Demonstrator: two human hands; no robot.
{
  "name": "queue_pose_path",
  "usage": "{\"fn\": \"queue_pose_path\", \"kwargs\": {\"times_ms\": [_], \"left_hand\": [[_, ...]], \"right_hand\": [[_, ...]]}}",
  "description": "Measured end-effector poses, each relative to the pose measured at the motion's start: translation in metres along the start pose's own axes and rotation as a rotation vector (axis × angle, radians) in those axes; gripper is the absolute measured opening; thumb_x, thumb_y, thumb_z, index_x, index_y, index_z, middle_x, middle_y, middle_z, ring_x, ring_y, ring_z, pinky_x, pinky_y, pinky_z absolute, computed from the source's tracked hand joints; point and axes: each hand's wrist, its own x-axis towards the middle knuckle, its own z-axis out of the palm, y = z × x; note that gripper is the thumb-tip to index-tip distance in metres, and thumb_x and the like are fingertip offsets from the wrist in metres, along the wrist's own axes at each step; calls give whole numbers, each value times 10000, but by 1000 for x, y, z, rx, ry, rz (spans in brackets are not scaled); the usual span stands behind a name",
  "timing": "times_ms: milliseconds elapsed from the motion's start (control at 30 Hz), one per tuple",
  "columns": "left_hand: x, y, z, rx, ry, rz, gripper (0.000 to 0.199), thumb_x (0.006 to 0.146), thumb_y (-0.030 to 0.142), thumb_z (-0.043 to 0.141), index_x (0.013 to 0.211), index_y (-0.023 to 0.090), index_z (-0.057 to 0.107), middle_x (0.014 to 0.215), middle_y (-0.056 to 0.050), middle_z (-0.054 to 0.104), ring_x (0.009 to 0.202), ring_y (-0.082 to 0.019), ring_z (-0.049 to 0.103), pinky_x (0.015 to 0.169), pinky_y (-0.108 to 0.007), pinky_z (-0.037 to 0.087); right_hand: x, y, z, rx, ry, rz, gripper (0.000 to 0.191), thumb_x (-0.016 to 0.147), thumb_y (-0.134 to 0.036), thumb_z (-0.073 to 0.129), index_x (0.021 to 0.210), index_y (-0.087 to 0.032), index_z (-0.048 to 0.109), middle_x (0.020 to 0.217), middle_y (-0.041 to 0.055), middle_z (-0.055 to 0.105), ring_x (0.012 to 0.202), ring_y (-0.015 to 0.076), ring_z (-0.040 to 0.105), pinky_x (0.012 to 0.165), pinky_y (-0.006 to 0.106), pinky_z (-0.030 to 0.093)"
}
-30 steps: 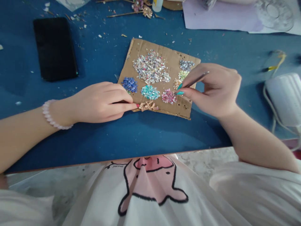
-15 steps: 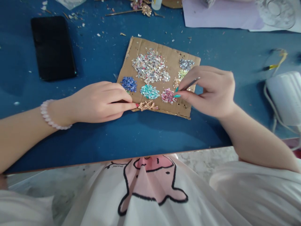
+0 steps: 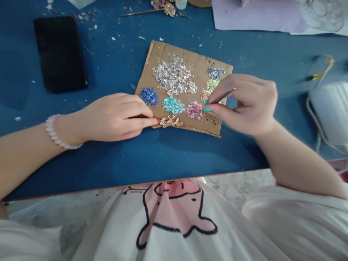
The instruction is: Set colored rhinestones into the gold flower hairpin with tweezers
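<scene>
My right hand point(image 3: 244, 103) pinches a thin metal tool point(image 3: 225, 95), its lower end at the pink pile of chips point(image 3: 195, 110). My left hand point(image 3: 116, 117) reaches in from the left, its index fingertip against a gold flower ornament point(image 3: 170, 121) at the near edge of a cardboard piece point(image 3: 182, 123). Its other fingers are curled; what lies under them is hidden. On the cardboard also lie a large silvery pile point(image 3: 174, 75), a turquoise pile point(image 3: 173, 105), a blue pile point(image 3: 149, 96), and grey point(image 3: 216, 73) and yellow-green point(image 3: 212, 85) piles.
A black phone point(image 3: 60, 54) lies at the left. A white device with a cord point(image 3: 330, 112) stands at the right. Beyond the cardboard are a thin stick with a gold flower point(image 3: 170, 9), a small bottle point(image 3: 181, 4) and a purple sheet point(image 3: 255, 16). Small scraps dot the blue table point(image 3: 114, 166).
My right hand has shifted slightly to the right with the tool, whose lower end stays near the pink pile. My left hand stays at the ornament.
</scene>
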Motion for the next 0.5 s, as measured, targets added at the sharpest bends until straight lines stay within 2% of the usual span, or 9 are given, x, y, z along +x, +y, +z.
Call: {"fn": "queue_pose_path", "kwargs": {"times_ms": [100, 233, 300, 367, 500], "left_hand": [[-2, -1, 1, -17, -51, -44, 327, 1108, 310, 469, 1216, 309, 778, 1008, -72, 822, 1037, -240, 779, 898, -399, 612], [-3, -1, 0, -15, -57, -41, 320, 1111, 305, 479, 1231, 299, 776, 1038, -62, 815, 1027, -215, 771, 909, -377, 615], [-1, -1, -1, 1, -49, -19, 300, 1112, 273, 494, 1241, 274, 765, 1078, -58, 814, 1029, -205, 768, 914, -364, 609], [0, 0, -2, 8, 10, 24, 279, 1107, 248, 504, 1223, 250, 757, 1078, -70, 817, 990, -214, 769, 864, -370, 599], [1, 1, -1, -4, 41, 35, 256, 1098, 233, 517, 1224, 266, 737, 1081, -81, 823, 965, -235, 778, 834, -395, 591]], "right_hand": [[-1, 0, 0, 6, 6, -33, 224, 934, -363, 801, 765, -305, 665, 720, 9, 755, 655, 220, 699, 580, 399, 560], [-1, 0, 0, 13, -18, -44, 232, 948, -335, 791, 766, -296, 653, 729, 3, 752, 645, 211, 702, 566, 389, 546], [-1, 0, 0, 13, -32, -22, 229, 958, -348, 776, 767, -297, 660, 738, 7, 755, 650, 216, 705, 581, 398, 554], [-2, 0, 0, 8, -40, -19, 226, 961, -350, 767, 768, -298, 662, 730, 7, 748, 645, 219, 700, 581, 400, 548], [-2, 1, -1, -6, -31, -58, 190, 945, -286, 771, 787, -295, 666, 728, 0, 734, 652, 211, 690, 573, 381, 528]]}}
